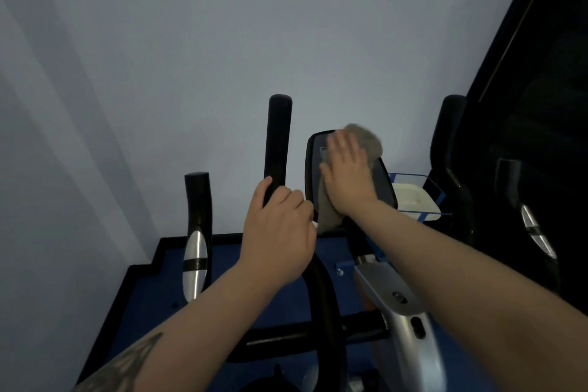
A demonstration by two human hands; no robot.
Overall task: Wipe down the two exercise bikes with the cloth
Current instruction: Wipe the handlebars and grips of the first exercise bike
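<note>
An exercise bike with a silver frame (401,302) stands right in front of me. My left hand (280,229) grips its black upright handlebar (278,137). My right hand (348,175) lies flat with straight fingers on a grey cloth (369,143), pressing it against the bike's dark console screen (313,165). The cloth sticks out above the fingers and hangs below the palm. A second black and silver handle (195,232) rises at the left, and another one (537,232) at the right.
A pale wall fills the upper view close behind the bike. A blue floor mat with a black border (149,277) lies below. A clear tray with blue edges (413,197) sits right of the console. A dark panel (541,73) stands at the far right.
</note>
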